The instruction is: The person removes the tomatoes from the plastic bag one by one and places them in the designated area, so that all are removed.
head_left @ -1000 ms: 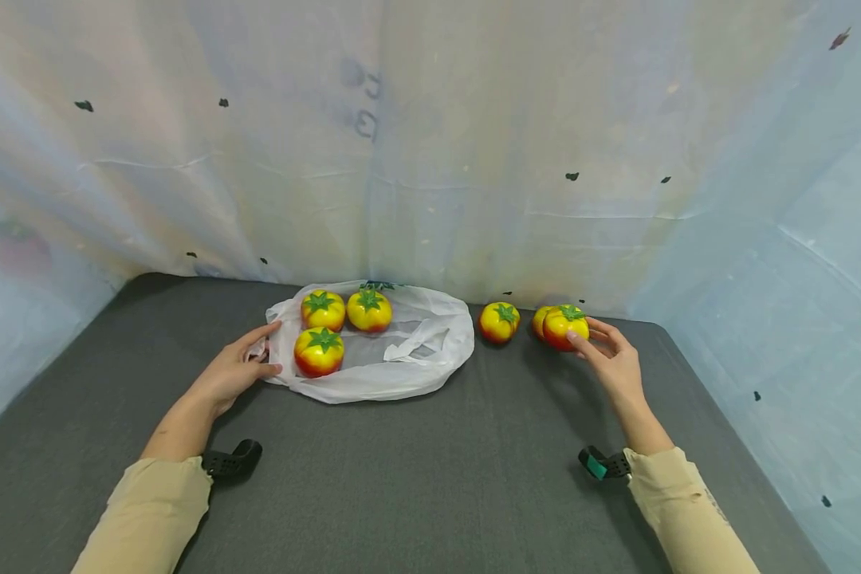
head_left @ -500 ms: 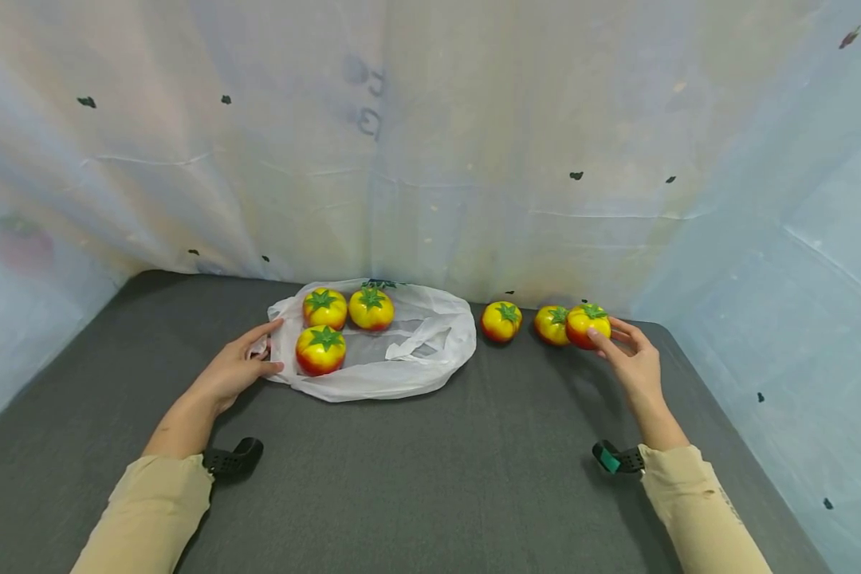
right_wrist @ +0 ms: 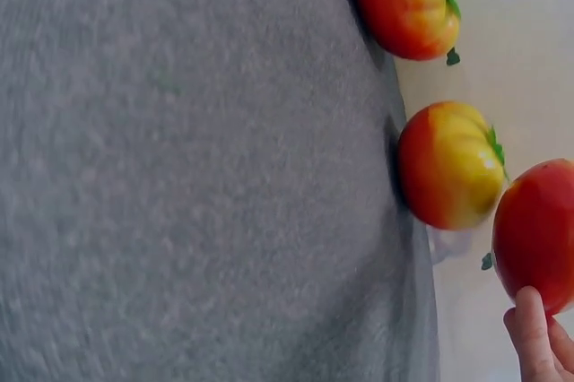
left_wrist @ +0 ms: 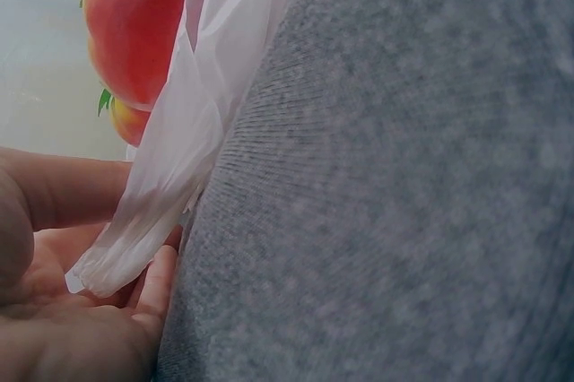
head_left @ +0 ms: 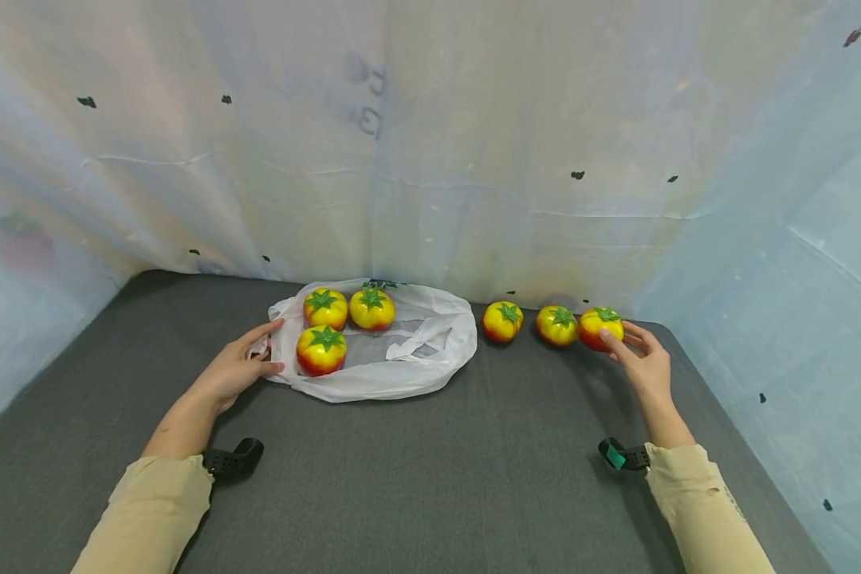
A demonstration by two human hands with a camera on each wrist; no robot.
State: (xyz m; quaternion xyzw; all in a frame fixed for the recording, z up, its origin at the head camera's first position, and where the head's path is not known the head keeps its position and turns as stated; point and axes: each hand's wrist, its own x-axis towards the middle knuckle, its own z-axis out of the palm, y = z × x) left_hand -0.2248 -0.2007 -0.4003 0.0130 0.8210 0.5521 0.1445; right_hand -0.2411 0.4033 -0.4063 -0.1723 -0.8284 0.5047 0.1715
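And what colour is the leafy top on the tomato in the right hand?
The leafy top is green, showing best in the head view.

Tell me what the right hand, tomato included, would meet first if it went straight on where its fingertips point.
Probably the neighbouring tomato, just left of the held tomato, though depth is unclear: the held one may pass above.

We get soft, even light in the head view. The right wrist view shows a shadow near five o'clock and a glinting tomato at three; the dim left one blurs the worktop.
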